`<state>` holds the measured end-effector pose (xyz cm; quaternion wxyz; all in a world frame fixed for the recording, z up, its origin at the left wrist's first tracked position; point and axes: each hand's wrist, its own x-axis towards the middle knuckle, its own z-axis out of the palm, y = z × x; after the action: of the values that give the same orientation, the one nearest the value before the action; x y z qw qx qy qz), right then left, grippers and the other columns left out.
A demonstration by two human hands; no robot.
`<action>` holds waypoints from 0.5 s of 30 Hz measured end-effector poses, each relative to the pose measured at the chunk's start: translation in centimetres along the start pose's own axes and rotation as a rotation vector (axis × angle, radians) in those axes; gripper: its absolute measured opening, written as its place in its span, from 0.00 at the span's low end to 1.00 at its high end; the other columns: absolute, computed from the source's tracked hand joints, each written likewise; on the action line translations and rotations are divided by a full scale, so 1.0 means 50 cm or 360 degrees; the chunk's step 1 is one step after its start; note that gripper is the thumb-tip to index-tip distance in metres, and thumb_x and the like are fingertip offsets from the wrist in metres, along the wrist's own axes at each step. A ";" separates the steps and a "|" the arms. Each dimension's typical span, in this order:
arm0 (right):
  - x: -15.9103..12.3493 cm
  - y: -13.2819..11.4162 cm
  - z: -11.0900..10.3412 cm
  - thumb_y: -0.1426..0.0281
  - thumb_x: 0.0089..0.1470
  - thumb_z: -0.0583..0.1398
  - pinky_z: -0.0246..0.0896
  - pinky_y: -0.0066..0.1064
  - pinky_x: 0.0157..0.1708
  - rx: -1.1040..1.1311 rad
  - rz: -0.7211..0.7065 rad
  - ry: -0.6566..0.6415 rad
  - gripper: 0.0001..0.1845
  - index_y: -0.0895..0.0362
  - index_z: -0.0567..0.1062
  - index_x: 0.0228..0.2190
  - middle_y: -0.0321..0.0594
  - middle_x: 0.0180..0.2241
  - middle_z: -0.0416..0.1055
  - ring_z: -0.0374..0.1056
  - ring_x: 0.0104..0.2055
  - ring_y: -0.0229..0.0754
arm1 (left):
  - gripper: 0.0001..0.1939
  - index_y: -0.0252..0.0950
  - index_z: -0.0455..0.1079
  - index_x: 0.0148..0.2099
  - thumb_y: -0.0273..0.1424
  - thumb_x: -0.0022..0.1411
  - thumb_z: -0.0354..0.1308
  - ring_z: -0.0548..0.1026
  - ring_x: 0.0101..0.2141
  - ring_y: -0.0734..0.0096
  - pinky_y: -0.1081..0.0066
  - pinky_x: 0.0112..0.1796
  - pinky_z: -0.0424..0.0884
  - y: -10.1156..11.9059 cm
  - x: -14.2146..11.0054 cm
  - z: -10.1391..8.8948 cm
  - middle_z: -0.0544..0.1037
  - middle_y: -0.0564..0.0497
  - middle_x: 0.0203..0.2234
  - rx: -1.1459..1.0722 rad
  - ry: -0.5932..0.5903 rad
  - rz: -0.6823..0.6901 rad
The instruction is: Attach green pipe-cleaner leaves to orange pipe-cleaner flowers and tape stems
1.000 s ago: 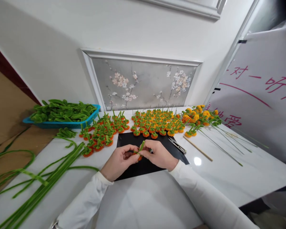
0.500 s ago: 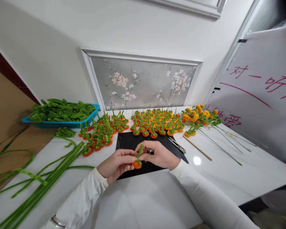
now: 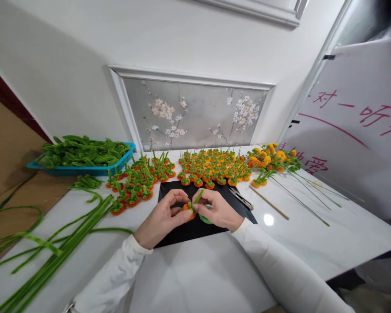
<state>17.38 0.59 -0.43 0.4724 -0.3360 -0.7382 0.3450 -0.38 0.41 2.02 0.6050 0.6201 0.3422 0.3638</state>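
Observation:
My left hand [image 3: 164, 217] pinches a small orange pipe-cleaner pumpkin [image 3: 190, 212] between thumb and fingers. From its top a green pipe-cleaner stem [image 3: 198, 195] slants up to the right. Thumb and forefinger of my right hand [image 3: 218, 211] are closed on the green stem near its base. Both hands are over a black mat [image 3: 172, 237]. A round green object [image 3: 204, 219] shows partly under my right hand; its kind I cannot make out. Beyond the hands stand several rows of finished-looking orange pumpkins [image 3: 210, 185] with green tops.
A blue basket [image 3: 74, 171] of green fuzzy pieces stands at the back left. Long green pipe cleaners [image 3: 68, 243] lie at left. Thread snips [image 3: 241, 198] rest on the mat's right edge, beside a wooden stick [image 3: 270, 201]. Yellow-orange flowers [image 3: 270, 157] on wire stems lie at right.
The pumpkin has turned and risen slightly, and its upright stem now slants right. My left hand has rolled over it. More of the green round object shows beneath my right hand.

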 end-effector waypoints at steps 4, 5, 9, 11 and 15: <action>0.003 0.005 0.004 0.73 0.51 0.56 0.54 0.23 0.24 0.0004 0.0070 0.0096 0.03 0.60 0.68 0.28 0.33 0.23 0.62 0.57 0.24 0.31 | 0.14 0.38 0.62 0.39 0.27 0.52 0.61 0.69 0.35 0.76 0.74 0.38 0.67 -0.012 0.003 0.012 0.66 0.55 0.36 0.0255 0.0103 0.0227; 0.004 0.006 0.003 0.73 0.50 0.57 0.55 0.23 0.24 0.0001 0.0068 0.0099 0.03 0.61 0.69 0.28 0.34 0.24 0.62 0.58 0.24 0.31 | 0.12 0.38 0.62 0.39 0.27 0.53 0.60 0.69 0.35 0.76 0.73 0.39 0.67 -0.014 0.003 0.013 0.67 0.55 0.35 0.0242 0.0097 0.0217; 0.005 0.007 -0.008 0.71 0.50 0.59 0.55 0.24 0.25 -0.0039 -0.0001 0.0046 0.05 0.60 0.70 0.26 0.35 0.24 0.64 0.59 0.25 0.32 | 0.11 0.38 0.60 0.40 0.31 0.56 0.58 0.71 0.31 0.76 0.74 0.35 0.68 -0.007 -0.001 0.010 0.70 0.54 0.32 -0.0006 0.0027 -0.0005; 0.005 0.004 -0.013 0.70 0.50 0.59 0.56 0.25 0.26 -0.0095 -0.0104 0.0029 0.06 0.60 0.70 0.24 0.37 0.26 0.65 0.60 0.26 0.33 | 0.11 0.39 0.59 0.41 0.32 0.57 0.57 0.71 0.28 0.78 0.76 0.33 0.68 -0.001 -0.004 0.007 0.70 0.56 0.28 -0.0153 0.0020 -0.0119; 0.004 -0.009 -0.011 0.71 0.53 0.57 0.59 0.27 0.32 -0.0215 -0.0281 0.0022 0.06 0.58 0.70 0.25 0.38 0.28 0.67 0.63 0.31 0.35 | 0.09 0.40 0.58 0.41 0.33 0.59 0.55 0.70 0.24 0.81 0.82 0.27 0.66 0.002 -0.005 0.005 0.71 0.57 0.24 -0.0386 -0.0017 -0.0248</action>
<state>17.76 0.63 0.23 0.4824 -0.3031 -0.7832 0.2491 -0.32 0.07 2.10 0.7037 0.5160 0.3395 0.3511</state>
